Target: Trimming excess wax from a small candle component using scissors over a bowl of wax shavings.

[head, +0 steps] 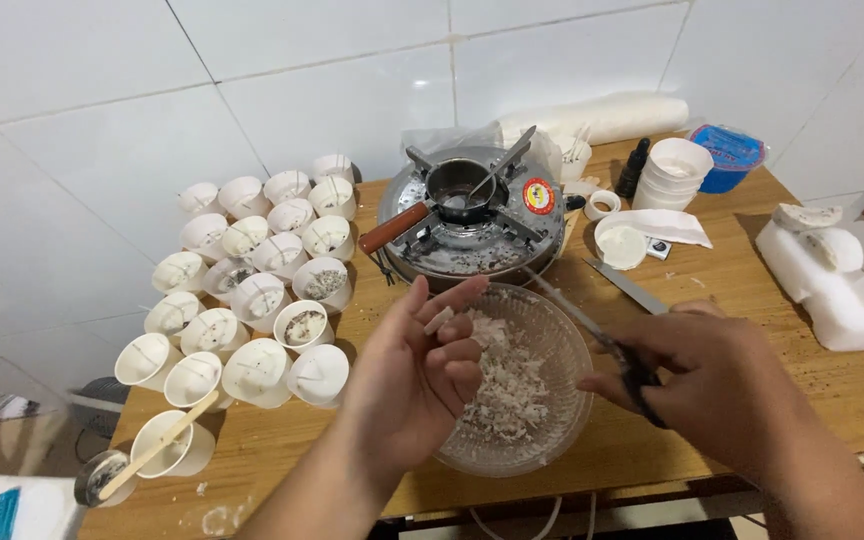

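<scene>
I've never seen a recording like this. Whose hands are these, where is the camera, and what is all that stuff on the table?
There is no machine here: a person wears a camera on the head, so you look down at their own two bare hands over a wooden table. The left hand holds a small pale piece at its fingertips. The right hand grips dark-handled scissors, blades pointing up and away. Both are above a clear bowl of pale shavings. Behind it stands a small metal stove with a little pot that has a brown handle. To the left sit many white paper cups, some with thin sticks laid across them. At the right edge lie white blocks, and near the wall a stack of white cups and a small dark bottle.
</scene>
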